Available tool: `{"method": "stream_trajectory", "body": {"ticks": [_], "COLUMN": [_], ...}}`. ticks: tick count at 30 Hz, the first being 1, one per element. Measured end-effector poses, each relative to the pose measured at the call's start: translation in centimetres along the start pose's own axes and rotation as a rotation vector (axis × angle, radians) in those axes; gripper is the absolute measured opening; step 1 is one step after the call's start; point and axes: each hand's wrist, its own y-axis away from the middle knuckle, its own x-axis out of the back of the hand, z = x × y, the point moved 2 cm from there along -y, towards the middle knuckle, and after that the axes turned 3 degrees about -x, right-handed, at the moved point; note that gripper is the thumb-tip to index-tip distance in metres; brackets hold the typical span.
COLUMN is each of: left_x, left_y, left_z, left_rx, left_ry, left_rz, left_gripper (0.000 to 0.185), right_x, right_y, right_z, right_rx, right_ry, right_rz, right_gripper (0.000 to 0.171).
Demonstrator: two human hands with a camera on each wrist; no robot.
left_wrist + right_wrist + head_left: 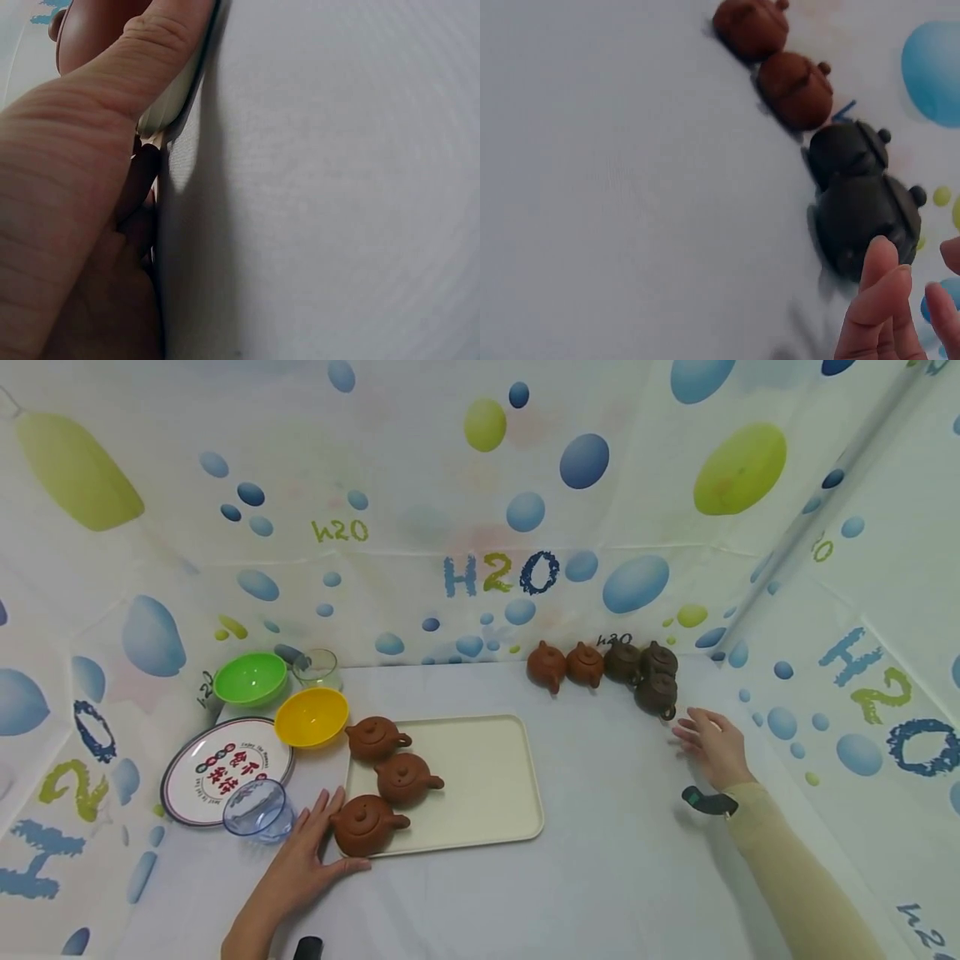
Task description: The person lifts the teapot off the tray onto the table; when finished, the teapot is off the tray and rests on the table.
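My left hand (303, 852) rests at the near left corner of a cream rectangular tray (480, 777), thumb along the front edge and fingers beside the left side. Right by it, a reddish-brown clay teapot (366, 827) sits on the tray. Two more such teapots, a middle one (405, 779) and a far one (375, 739), stand behind it along the left edge. Over at the back right, my right hand (714, 747) hovers with loosely bent fingers and nothing in them, just right of a dark brown teapot (656, 693). In the right wrist view, its fingertips overlap a dark teapot (862, 214).
Two reddish teapots (546, 664) and two other dark teapots (622, 662) line the back right. Left of the tray are a green bowl (251, 679), a yellow bowl (312, 717), a clear glass (318, 668), a printed white plate (191, 777) and a bluish glass (258, 814).
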Motion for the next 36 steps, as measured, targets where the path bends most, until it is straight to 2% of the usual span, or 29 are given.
{"method": "stream_trajectory", "body": {"ticks": [6,9,16,25,30,36], "left_x": [-0.1,0.0,0.1,0.1,0.1,0.1], "left_y": [-0.1,0.0,0.1,0.3,0.3,0.2], "left_z": [-0.1,0.0,0.0,0.1,0.0,0.1], "left_rx": [-0.013,-0.018,-0.017,-0.013,-0.007,0.003], "left_ry": [0.005,0.005,-0.002,-0.001,0.0,0.0], "left_rz": [0.007,0.011,0.012,0.014,0.01,0.002], "left_gripper": [0.122,0.121,0.121,0.12,0.121,0.121], "right_x": [-1.9,-3.5,-7.4,-11.6,-13.9,-16.4], "right_y": [2.0,2.6,3.3,4.5,5.3,6.5], "right_z": [-0.5,-0.4,0.7,2.4,3.4,4.2], "right_rx": [0.004,0.023,0.076,0.095,0.065,0.073], "right_ry": [-0.04,-0.026,0.061,0.155,0.176,0.165], "right_rz": [-0.073,-0.121,-0.216,-0.267,-0.276,-0.31], "right_gripper": [0.037,0.031,0.042,0.057,0.052,0.052]}}
